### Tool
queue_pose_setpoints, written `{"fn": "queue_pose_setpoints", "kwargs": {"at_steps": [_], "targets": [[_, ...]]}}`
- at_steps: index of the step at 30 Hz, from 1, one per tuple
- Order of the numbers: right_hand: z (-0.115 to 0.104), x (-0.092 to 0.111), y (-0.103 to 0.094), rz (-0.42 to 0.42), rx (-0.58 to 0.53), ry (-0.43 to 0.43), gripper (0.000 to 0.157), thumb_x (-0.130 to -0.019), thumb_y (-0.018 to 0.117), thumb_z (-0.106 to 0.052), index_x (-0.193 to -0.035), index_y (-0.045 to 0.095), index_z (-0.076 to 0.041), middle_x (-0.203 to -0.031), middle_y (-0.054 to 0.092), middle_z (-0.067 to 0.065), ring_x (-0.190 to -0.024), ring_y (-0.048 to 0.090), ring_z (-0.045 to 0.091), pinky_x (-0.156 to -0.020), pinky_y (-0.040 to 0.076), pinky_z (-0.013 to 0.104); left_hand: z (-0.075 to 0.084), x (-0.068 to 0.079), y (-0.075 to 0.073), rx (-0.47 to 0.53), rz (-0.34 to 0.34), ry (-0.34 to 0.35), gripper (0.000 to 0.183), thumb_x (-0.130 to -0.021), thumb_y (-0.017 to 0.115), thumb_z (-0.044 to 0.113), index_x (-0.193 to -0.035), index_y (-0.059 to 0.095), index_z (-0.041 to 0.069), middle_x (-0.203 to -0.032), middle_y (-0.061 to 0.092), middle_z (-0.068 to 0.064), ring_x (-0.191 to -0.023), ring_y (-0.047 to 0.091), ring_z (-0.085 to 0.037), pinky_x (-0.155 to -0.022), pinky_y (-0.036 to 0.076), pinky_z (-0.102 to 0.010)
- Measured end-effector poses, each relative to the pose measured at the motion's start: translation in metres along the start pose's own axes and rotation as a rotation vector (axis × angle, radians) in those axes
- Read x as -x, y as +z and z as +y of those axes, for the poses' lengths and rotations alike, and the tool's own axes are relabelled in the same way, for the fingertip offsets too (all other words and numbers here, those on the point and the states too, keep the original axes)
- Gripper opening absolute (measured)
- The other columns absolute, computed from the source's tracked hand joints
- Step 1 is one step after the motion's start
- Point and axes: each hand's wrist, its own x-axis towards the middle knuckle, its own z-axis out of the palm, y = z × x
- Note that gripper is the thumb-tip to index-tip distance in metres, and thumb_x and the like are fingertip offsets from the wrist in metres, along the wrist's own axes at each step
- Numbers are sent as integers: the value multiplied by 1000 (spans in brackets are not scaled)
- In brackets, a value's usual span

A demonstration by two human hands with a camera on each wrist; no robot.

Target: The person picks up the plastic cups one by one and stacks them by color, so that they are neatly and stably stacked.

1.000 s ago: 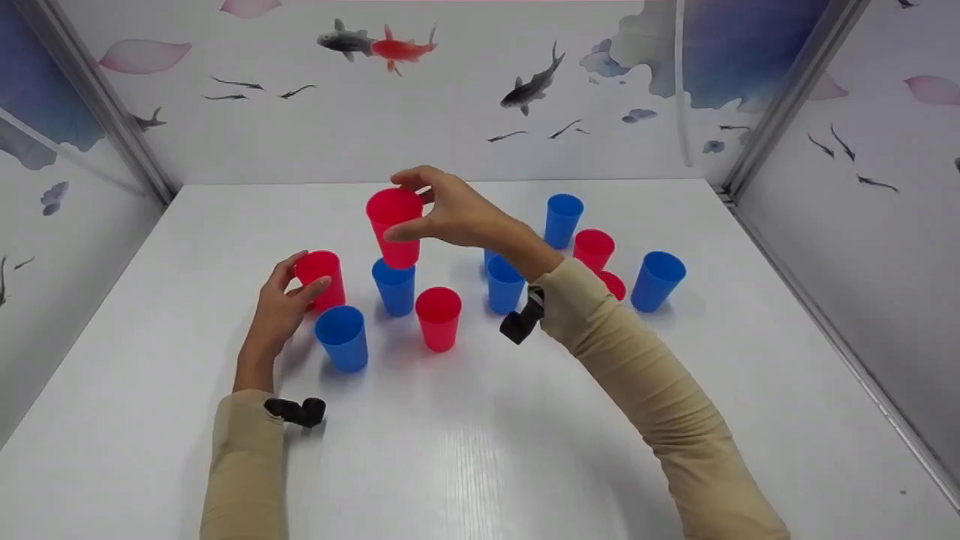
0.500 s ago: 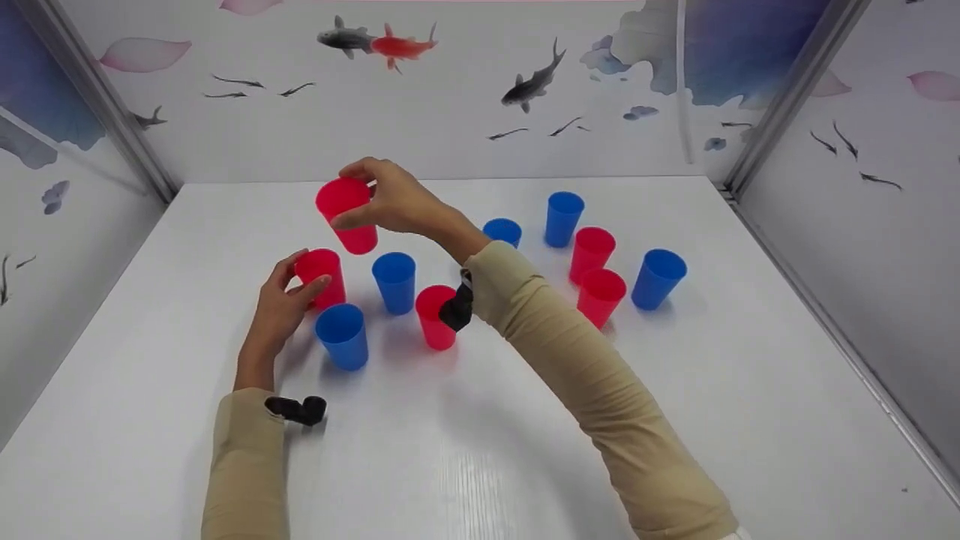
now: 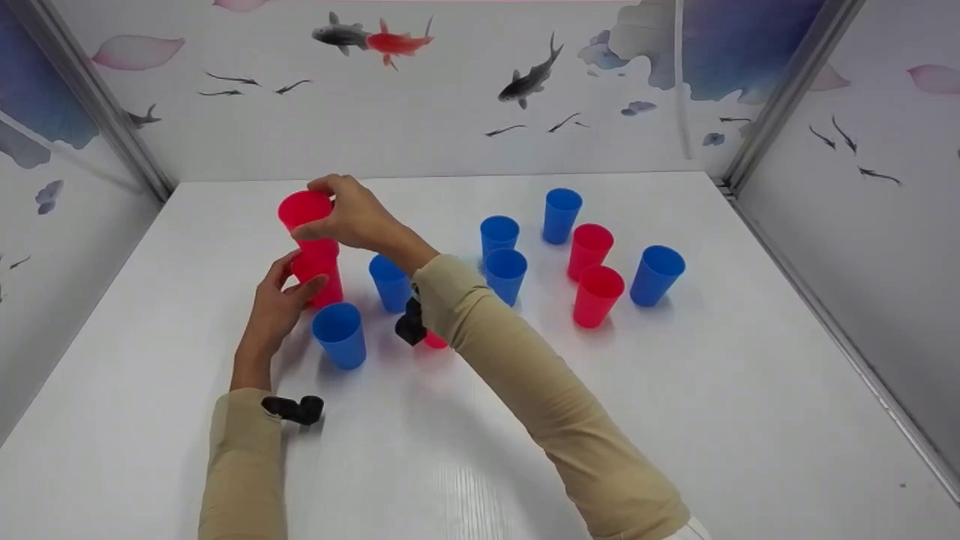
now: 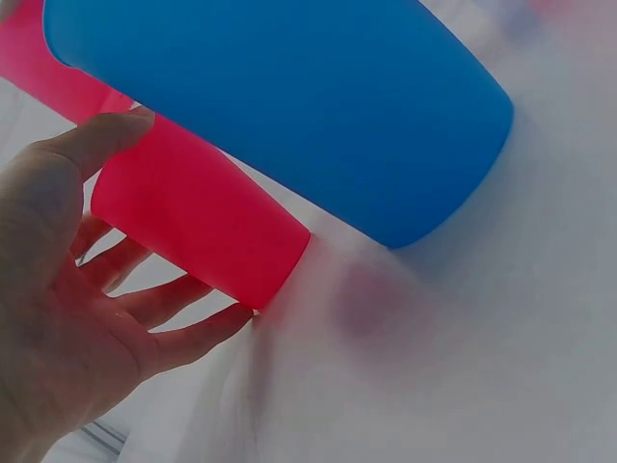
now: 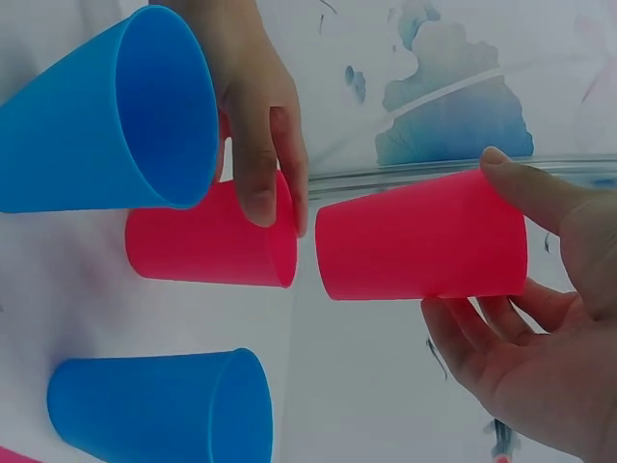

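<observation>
My left hand (image 3: 271, 304) grips a red cup (image 3: 324, 279) standing upright on the white table, thumb on one side and fingers on the other. Directly above it, my right hand (image 3: 356, 214) holds a second red cup (image 5: 419, 241) near its rim, mouth up. A small gap shows in the right wrist view between the raised cup's base and the standing cup's rim. Close in front of the left hand's cup stands a blue cup (image 3: 340, 337), which looms large in the left wrist view. Another blue cup (image 3: 388, 283) is partly behind the right wrist.
The right forearm mostly hides a red cup (image 3: 436, 340). Further right stand blue cups (image 3: 505, 276) and red cups (image 3: 598, 296), several in all, with one blue cup (image 3: 658, 276) at the far right. A printed wall (image 3: 420, 135) closes off the table's back edge.
My right hand has carried its red cup leftward past the blue cup, then down over the standing red cup. My left hand has kept its place and grip.
</observation>
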Motion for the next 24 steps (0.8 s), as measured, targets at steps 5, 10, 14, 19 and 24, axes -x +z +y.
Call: {"fn": "queue_pose_setpoints", "kwargs": {"at_steps": [5, 10, 14, 19, 24], "targets": [[3, -2, 15, 5, 2, 14, 77, -80, 85, -23, -147, 47, -17, -142, 54, 0, -122, 55, 12, -88, 56, 17, 1, 0, 0, 10, -2, -13, 94, -92, 71, 39, -162, 10, 24, -168, 20, -6, -149, 35, -33, -114, 44, -44], [6, -4, 24, 5, 9, 23, 76, -81, 84, -23, -147, 47, -17, -142, 54, 1, -123, 56, 13, -90, 56, 18, 1, 0, -1, 5, -5, -8, 92, -93, 71, 38, -162, 12, 22, -167, 22, -7, -147, 38, -33, -113, 45, -44], [11, -5, 31, 8, 21, 48, 77, -81, 84, -23, -148, 46, -18, -143, 54, 0, -125, 55, 13, -91, 56, 19, 1, 0, -1, -6, -7, 6, 92, -93, 70, 38, -162, 12, 21, -168, 21, -9, -148, 36, -34, -113, 45, -46], [20, -5, 40, -4, 42, 84, 77, -84, 82, -25, -150, 44, -18, -146, 53, -1, -130, 54, 14, -94, 55, 20, 1, 2, -2, -5, 0, 35, 89, -94, 69, 38, -162, 14, 19, -168, 20, -11, -147, 38, -36, -113, 44, -46], [28, -4, 48, -17, 51, 121, 76, -85, 80, -25, -151, 42, -19, -147, 53, -1, -131, 53, 15, -96, 55, 22, 0, 2, -1, 1, 4, 60, 84, -95, 68, 37, -160, 19, 18, -166, 24, -11, -146, 40, -36, -113, 44, -47]]}}
